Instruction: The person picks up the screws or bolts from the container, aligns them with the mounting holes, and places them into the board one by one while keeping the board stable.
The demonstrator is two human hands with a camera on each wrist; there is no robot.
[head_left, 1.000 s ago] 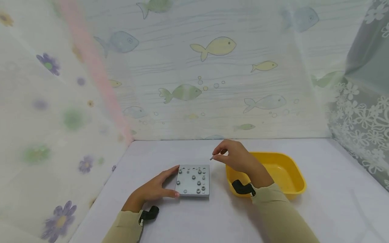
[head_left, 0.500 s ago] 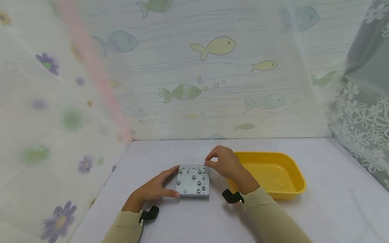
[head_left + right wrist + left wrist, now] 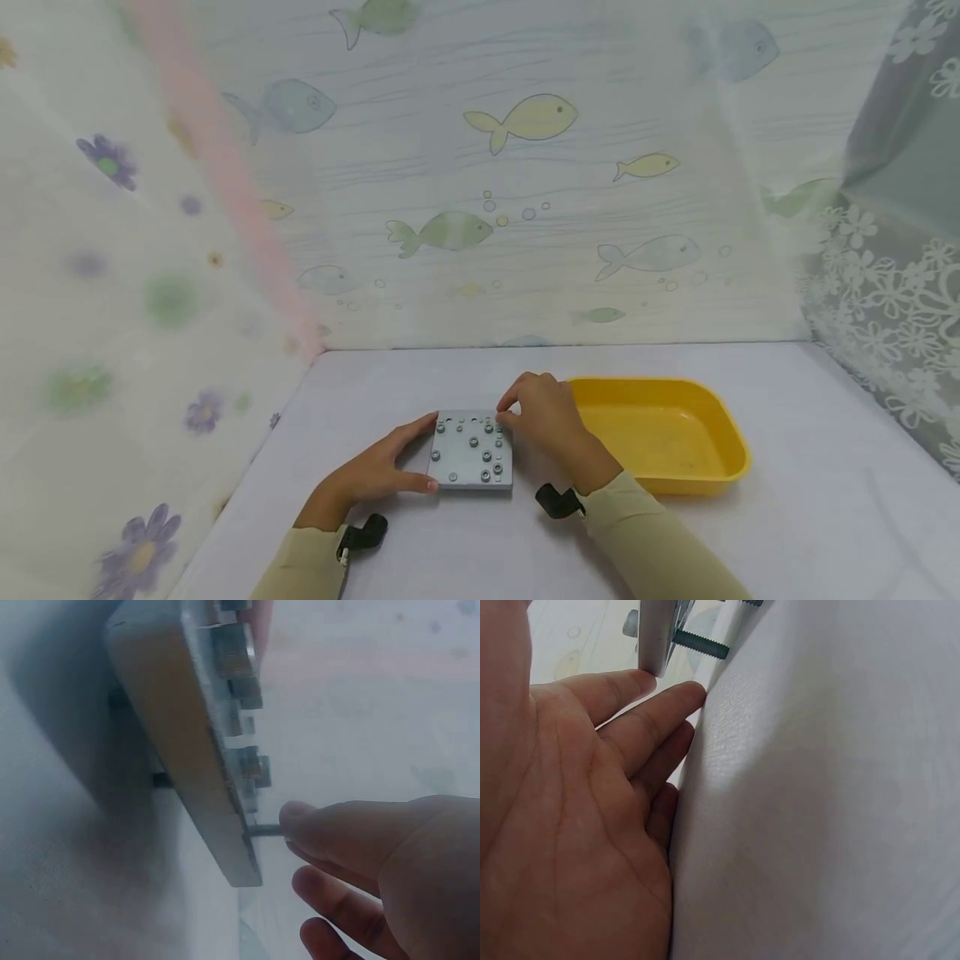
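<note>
A square metal plate [image 3: 463,467] with several socket-head screws in its top lies mid-table, raised on screw shanks that stick out below it. My left hand [image 3: 375,475] holds it from the left, thumb at the near corner and index finger at the far corner. In the left wrist view a threaded shank [image 3: 701,643] shows under the plate, beyond the fingertips. At the far right corner my right hand [image 3: 547,417] pinches a small screw [image 3: 266,830] between thumb and index finger. Its thin shank meets the plate's top face; its head is hidden by the fingers.
A yellow plastic tray [image 3: 675,485] stands right of the plate, partly behind the right hand. The white-covered table [image 3: 465,550] ends at a fish-print curtain [image 3: 442,292] behind, with a flowered curtain [image 3: 165,375] to the left.
My right hand has moved left and nearer from beside the tray to the plate's far right corner, bringing the screw down to it. The left hand keeps its hold.
</note>
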